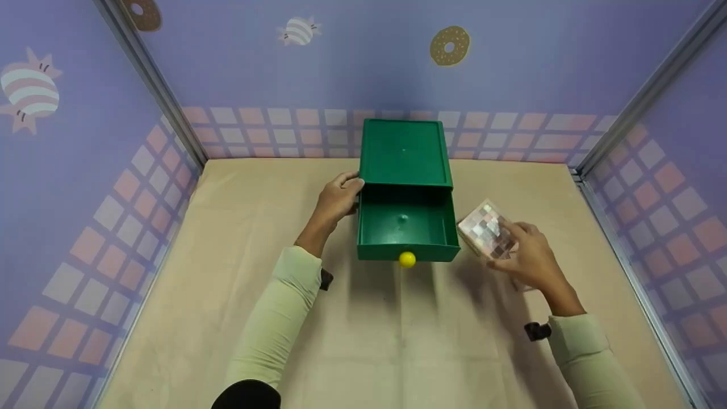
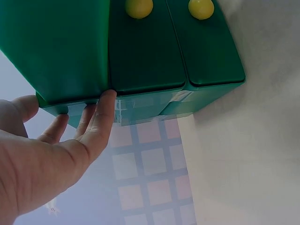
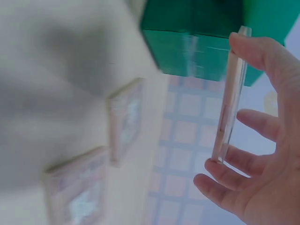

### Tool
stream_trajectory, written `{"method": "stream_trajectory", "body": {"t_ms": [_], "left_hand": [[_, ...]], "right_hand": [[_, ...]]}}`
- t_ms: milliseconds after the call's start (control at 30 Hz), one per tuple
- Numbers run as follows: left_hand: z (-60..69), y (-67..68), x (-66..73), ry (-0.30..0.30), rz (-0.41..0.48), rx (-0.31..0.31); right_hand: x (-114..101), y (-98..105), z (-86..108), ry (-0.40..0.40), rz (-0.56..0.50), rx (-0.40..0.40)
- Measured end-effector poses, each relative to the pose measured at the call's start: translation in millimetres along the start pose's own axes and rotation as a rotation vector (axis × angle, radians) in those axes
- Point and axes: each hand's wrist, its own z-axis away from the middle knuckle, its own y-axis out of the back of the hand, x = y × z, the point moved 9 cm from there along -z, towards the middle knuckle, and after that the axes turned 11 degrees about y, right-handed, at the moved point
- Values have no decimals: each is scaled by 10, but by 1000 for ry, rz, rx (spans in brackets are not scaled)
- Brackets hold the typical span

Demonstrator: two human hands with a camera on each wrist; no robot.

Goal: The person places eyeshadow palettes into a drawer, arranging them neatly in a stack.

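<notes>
A green drawer cabinet stands near the back wall, its top drawer pulled out and bare inside, with a yellow knob on the front. My left hand touches the cabinet's left side by the open drawer, fingers extended against the plastic. To the right of the drawer, my right hand pinches a flat square eyeshadow palette between thumb and fingers. The palette has a clear cover over a grid of pinkish and brown squares. In the right wrist view it appears edge-on.
Two similar palettes, a nearer one and a farther one, lie on the table, blurred in the right wrist view. Lower drawers with yellow knobs are closed. Patterned walls enclose the beige tabletop.
</notes>
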Motion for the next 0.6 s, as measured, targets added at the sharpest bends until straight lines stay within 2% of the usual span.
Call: {"method": "stream_trajectory", "body": {"t_ms": [167,300,467,600], "left_hand": [[0,-2,5,-14,3,1],[1,5,7,-22,-1,3],[14,13,13,-20,-1,6],[24,5,20,-19,-3,8]], "right_hand": [[-161,305,-173,-23,-22,73],[-362,457,-318,-9,-65,80],[-724,481,-499,70,-81,41],[-989,384,-619,147,-75,-46]]}}
